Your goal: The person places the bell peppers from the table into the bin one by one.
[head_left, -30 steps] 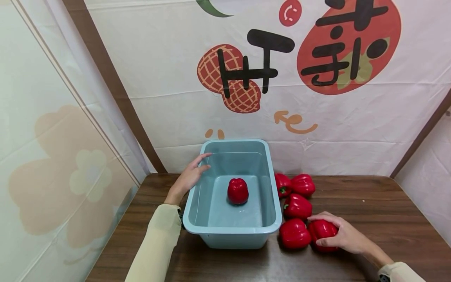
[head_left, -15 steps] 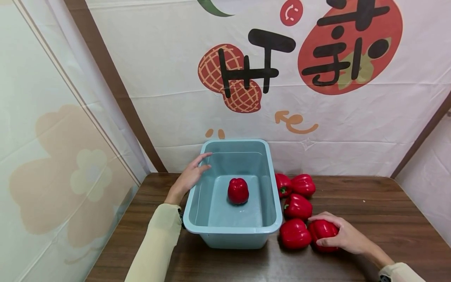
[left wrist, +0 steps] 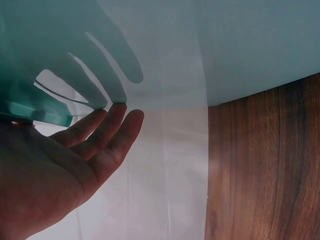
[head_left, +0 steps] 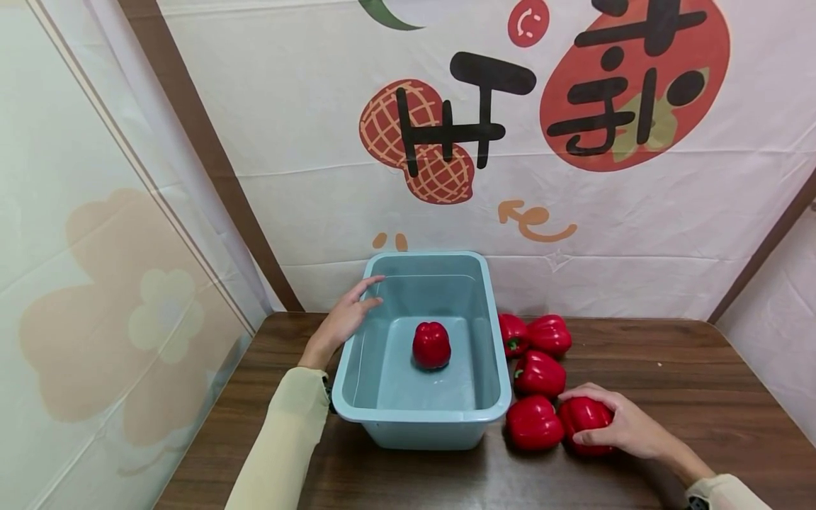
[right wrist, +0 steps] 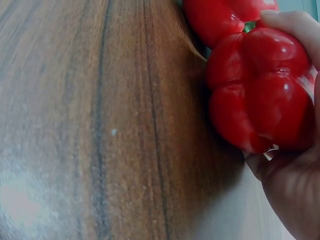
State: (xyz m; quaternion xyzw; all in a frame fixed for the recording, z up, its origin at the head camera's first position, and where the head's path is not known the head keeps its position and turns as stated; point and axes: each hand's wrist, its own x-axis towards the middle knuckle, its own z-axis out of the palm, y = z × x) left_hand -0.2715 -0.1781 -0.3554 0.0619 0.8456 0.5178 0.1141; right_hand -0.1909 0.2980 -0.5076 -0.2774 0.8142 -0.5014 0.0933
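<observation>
A light blue plastic bin (head_left: 423, 415) stands on the table with one red bell pepper (head_left: 431, 345) on its floor. My left hand (head_left: 341, 322) rests at the bin's left rim, two digits reaching over it. Lower down, the left wrist view shows several fairly straight fingers (left wrist: 112, 132) touching the outer wall. To the right of the bin, my right hand (head_left: 627, 425) grips another red bell pepper (right wrist: 260, 90), thumb on one side and fingers on the other. That pepper sits on the table against a neighbouring bell pepper (head_left: 534, 423).
Behind that neighbour lie more red bell peppers, one in the middle (head_left: 540, 374) and two at the back, including one on the right (head_left: 550, 335). They line the bin's right side on the brown wooden table (head_left: 676, 382). A printed cloth (head_left: 306, 177) hangs behind.
</observation>
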